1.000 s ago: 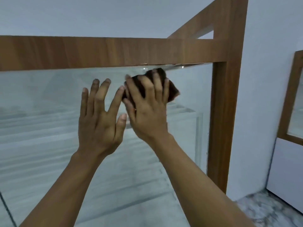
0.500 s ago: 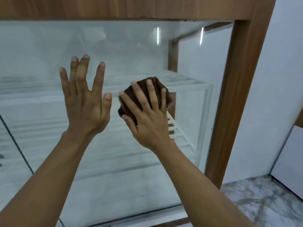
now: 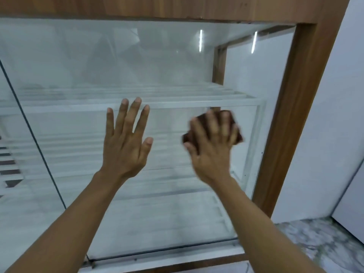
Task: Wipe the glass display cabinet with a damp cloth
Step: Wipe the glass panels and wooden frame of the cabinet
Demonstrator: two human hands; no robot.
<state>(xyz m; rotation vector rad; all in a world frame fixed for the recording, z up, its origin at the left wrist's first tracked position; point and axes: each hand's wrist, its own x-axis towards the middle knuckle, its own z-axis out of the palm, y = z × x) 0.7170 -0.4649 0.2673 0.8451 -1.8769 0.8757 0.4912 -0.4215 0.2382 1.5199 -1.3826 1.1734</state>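
Note:
The display cabinet has a large glass front pane [image 3: 157, 62] in a brown wooden frame [image 3: 291, 119]. My right hand [image 3: 211, 150] presses a dark brown cloth [image 3: 237, 137] flat against the glass near the pane's right side, fingers spread over it; the hand is motion-blurred. My left hand [image 3: 126, 138] lies flat on the glass to the left of it, fingers straight and spread, holding nothing. White shelves [image 3: 177, 104] show behind the glass.
A dark seam between glass panes [image 3: 33, 134] runs diagonally at the left. A white wall [image 3: 325, 134] stands right of the frame, with marble floor [image 3: 315, 243] below and a white panel [image 3: 352, 203] at the far right.
My right hand has slid the cloth down from the top rail and then rightward toward the frame. The left hand stays flat on the glass. The view has tilted downward.

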